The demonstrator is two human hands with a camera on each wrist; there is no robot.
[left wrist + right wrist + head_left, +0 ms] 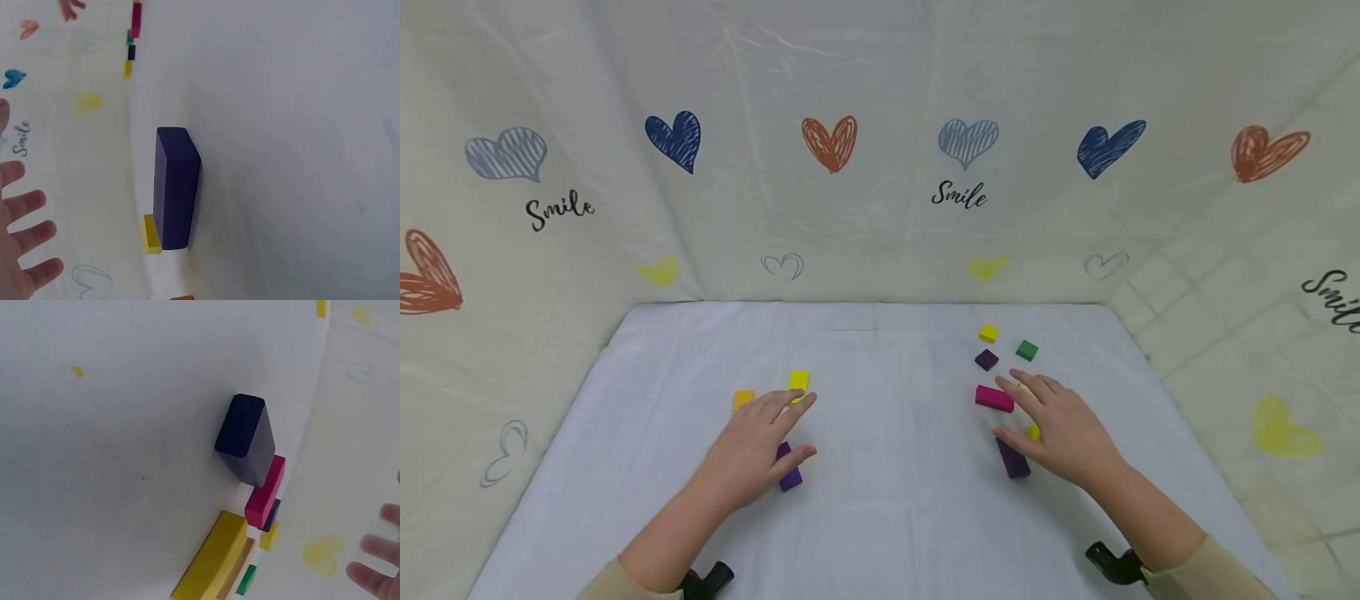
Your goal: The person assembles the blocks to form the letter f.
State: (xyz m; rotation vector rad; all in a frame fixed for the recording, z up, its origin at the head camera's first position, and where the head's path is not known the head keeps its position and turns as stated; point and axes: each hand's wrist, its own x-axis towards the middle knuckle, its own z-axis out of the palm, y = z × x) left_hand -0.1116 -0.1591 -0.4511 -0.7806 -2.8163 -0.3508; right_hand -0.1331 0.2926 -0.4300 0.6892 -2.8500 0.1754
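My left hand [751, 452] hovers palm down with loosely spread fingers over the left group of blocks. Partly under it lies a purple block [791, 479]; a yellow block [799, 381] and an orange block [743, 397] lie by its fingertips. On the other side my right hand [1066, 432], fingers also spread, hangs over a dark purple block [1013, 461], a magenta block [993, 398] and a mostly hidden yellow block [212, 559]. A tan block [236, 572] shows beside that yellow one in the right wrist view. Neither hand holds anything.
Beyond the right hand lie a small yellow block [988, 333], a green block [1027, 350] and a small dark purple block [987, 360]. A white cloth [887, 483] covers the table. Behind it hangs a curtain [880, 217] printed with hearts.
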